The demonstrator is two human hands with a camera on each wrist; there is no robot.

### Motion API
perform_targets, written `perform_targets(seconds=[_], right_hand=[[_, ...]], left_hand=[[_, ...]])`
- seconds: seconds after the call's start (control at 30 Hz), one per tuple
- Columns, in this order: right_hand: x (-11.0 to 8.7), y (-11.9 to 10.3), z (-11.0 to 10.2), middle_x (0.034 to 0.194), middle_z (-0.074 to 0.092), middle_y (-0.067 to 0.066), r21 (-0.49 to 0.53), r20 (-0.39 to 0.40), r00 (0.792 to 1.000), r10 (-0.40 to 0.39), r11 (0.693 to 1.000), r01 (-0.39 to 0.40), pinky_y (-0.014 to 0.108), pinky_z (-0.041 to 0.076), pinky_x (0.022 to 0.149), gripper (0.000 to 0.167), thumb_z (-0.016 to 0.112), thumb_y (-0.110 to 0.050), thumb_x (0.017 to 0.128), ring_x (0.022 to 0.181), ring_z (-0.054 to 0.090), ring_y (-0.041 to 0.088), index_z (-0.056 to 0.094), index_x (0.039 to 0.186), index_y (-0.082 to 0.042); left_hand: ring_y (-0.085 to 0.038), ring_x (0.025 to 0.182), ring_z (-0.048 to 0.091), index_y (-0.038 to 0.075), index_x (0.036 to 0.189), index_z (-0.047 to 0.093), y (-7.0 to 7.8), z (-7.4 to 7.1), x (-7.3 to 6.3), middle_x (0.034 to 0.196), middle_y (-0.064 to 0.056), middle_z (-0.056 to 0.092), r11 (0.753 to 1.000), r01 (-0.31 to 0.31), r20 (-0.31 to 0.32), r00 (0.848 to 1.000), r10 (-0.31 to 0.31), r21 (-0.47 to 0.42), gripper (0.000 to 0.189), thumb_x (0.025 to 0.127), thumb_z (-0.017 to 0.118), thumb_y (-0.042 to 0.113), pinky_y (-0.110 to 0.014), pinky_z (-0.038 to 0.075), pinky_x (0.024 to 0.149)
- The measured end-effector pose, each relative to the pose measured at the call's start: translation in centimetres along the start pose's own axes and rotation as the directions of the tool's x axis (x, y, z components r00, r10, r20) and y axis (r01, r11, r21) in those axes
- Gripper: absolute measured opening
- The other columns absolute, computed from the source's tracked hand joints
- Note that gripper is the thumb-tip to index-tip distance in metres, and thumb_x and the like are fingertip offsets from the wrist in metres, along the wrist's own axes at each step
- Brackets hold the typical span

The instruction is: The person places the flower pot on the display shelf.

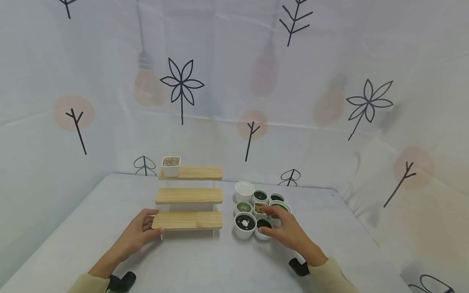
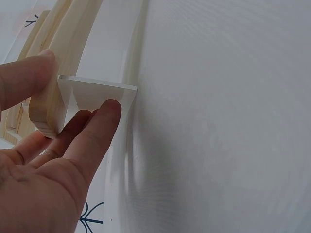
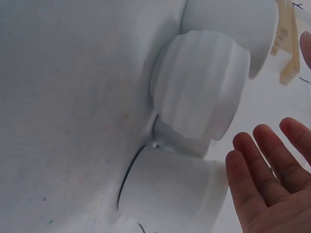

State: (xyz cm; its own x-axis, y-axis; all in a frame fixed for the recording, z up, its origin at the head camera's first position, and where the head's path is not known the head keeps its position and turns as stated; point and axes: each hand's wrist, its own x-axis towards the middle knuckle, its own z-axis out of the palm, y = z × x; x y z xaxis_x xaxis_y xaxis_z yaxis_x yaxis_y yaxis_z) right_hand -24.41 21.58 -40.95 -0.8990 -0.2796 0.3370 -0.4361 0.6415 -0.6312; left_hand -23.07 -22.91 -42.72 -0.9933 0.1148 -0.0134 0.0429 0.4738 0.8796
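Note:
My left hand [image 1: 141, 230] is at the left end of the lowest plank [image 1: 187, 221] of a three-tier wooden display stand. In the left wrist view its thumb [image 2: 29, 77] lies against the plank and its other fingers reach round by the white side support [image 2: 99, 92]. A white square pot [image 1: 171, 167] with tan granules stands on the top plank. My right hand [image 1: 287, 232] is over a cluster of small white pots, fingers spread and holding nothing. Under it are a dark-filled pot [image 1: 263, 228] and a square pot of brown granules [image 1: 259, 208].
Beside these stand a larger dark-filled pot [image 1: 244, 224] with a white spot, an off-white pot [image 1: 244, 191], and several pots with green or dark contents. The white-covered table [image 1: 205, 264] meets a patterned cloth backdrop [image 1: 220, 81] behind and at both sides.

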Motion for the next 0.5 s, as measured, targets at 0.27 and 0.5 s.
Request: perform_targets(seconds=[0.27,0.5], right_hand=[[-0.33,0.31,0.58,0.119,0.062,0.001,-0.029,0.024,0.999,0.032,0.999,-0.031,0.042,0.051,0.091,0.067,0.084,-0.037,0.070,0.105,0.061,0.025,0.058,0.124,-0.008],[-0.49,0.61,0.84,0.120,0.062,0.002,-0.084,0.050,0.999,0.017,0.996,-0.013,0.040,0.051,0.093,0.064,0.084,-0.033,0.071,0.107,0.060,0.021,0.058,0.123,-0.008]], left_hand=[[-0.037,0.118,0.054,-0.003,0.137,0.034,-0.32,0.06,-0.08,0.129,-0.027,0.052,0.999,-0.002,0.001,1.000,0.002,-0.032,0.071,0.084,0.074,0.022,-0.034,0.054,0.088],[-0.037,0.117,0.055,-0.003,0.137,0.034,-0.22,0.03,-0.07,0.128,-0.027,0.052,1.000,-0.016,0.001,1.000,0.016,-0.025,0.072,0.084,0.074,0.025,-0.034,0.053,0.089]])
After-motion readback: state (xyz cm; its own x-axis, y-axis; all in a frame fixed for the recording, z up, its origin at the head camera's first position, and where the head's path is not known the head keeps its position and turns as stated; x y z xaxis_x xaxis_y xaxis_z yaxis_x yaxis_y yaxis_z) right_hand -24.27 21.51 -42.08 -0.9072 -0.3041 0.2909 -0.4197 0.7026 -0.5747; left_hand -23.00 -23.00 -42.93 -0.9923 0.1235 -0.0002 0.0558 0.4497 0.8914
